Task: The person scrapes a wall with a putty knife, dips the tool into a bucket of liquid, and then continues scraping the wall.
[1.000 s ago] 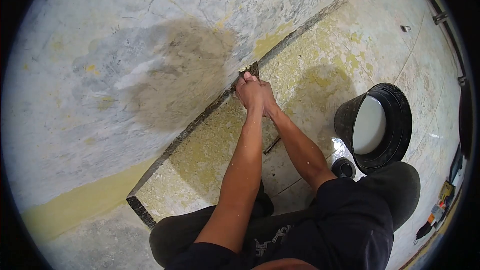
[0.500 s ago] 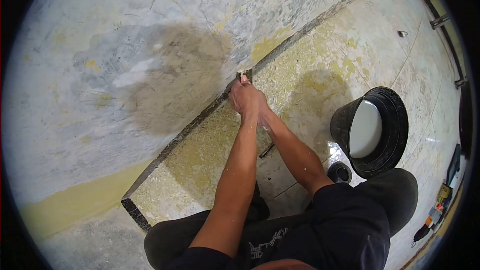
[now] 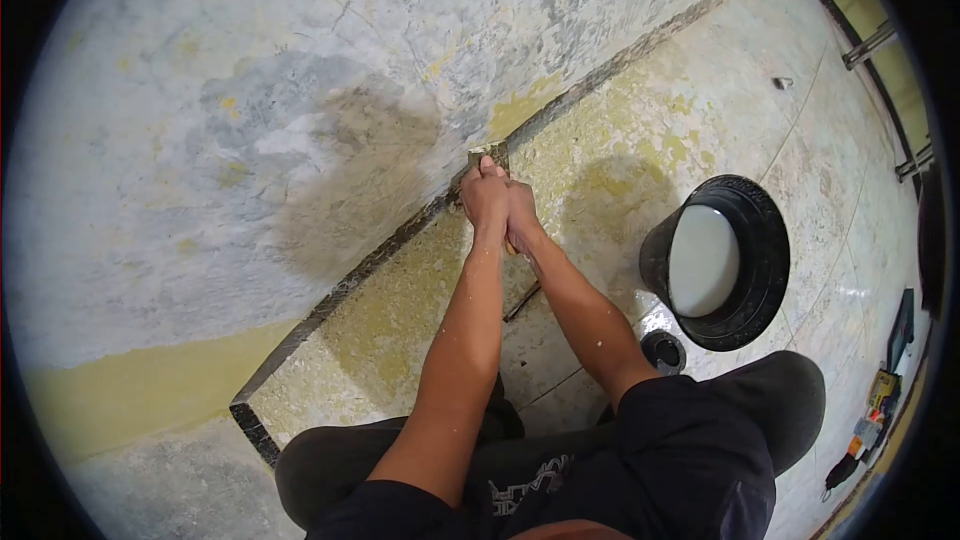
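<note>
Both of my hands are closed together around a scraper (image 3: 501,153) with a wide dark blade. My left hand (image 3: 484,198) lies over the grip with its thumb pointing at the blade. Pressed against it from the right, my right hand (image 3: 521,212) wraps the same tool. The butt of the handle peeks out below the hands. The blade's edge is right at the foot of the wall (image 3: 330,170), by the dark skirting strip (image 3: 350,285). Yellow paint flakes (image 3: 400,340) cover the floor around it.
A black bucket (image 3: 765,260) of whitish liquid stands to the right, with a small black cup (image 3: 664,351) near my knee. A thin dark stick (image 3: 521,302) lies below my right forearm. Several tools (image 3: 877,405) lie at the far right edge.
The scraper blade shows more clearly beyond my fingers, and the handle's end has come into sight. My hands stay together on it. The whole view has shifted slightly.
</note>
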### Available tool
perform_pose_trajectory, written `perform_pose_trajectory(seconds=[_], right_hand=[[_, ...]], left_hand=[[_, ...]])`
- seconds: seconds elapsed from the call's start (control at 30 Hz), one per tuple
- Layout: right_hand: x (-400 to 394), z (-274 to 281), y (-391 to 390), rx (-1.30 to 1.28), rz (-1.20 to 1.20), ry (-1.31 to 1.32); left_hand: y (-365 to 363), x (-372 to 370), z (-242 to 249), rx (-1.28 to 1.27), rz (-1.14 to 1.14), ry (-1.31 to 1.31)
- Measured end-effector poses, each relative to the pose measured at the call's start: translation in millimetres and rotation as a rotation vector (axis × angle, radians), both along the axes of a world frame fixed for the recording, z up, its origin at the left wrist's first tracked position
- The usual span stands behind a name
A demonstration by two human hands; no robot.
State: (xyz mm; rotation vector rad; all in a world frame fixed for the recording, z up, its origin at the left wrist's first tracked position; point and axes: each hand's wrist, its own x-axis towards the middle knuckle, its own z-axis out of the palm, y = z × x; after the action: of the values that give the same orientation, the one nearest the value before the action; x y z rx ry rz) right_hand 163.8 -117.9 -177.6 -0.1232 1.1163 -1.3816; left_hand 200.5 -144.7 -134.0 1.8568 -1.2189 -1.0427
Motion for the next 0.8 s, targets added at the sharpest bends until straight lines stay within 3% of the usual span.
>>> perform_pose_trajectory(seconds=[0.07, 0.1, 0.17, 0.2, 0.23, 0.27, 0.33, 0.57, 0.8], right_hand=[[-7.9, 3.5, 0.1, 0.009, -0.048, 0.026], [-14.1, 2.3, -1.5, 0.043, 0.004, 0.162], [-21.0, -5.2, 4.2, 0.087, 0.062, 0.286], [-27.3, -3.5, 2.2, 0.133, 0.132, 0.497], [-32.0, -1.1, -0.5, 0.18, 0.198, 0.713], [-32.9, 0.2, -0.5, 0.176, 0.195, 0.715], [-33.4, 11.7, 2.3, 0.198, 0.207, 0.889], [-32.4, -19.2, 0.7, 0.114, 0.266, 0.775], [-25.3, -48.9, -17.6, -0.065, 0.217, 0.59]], left_hand=[[6.2, -10.9, 20.4, 0.07, -0.024, 0.08], [3.9, -14.5, 16.6, 0.06, -0.027, 0.084], [4.2, -12.7, -4.7, 0.076, -0.034, 0.417], [5.1, -12.8, -5.9, 0.069, -0.037, 0.413], [5.2, -15.1, -6.6, 0.099, 0.032, 0.584], [5.6, -17.0, -8.2, 0.134, 0.104, 0.759], [2.8, -16.9, -17.4, 0.139, 0.129, 0.785], [9.5, -14.3, -28.4, 0.094, 0.171, 0.601], [1.9, -9.0, -15.4, 0.144, 0.168, 0.606]])
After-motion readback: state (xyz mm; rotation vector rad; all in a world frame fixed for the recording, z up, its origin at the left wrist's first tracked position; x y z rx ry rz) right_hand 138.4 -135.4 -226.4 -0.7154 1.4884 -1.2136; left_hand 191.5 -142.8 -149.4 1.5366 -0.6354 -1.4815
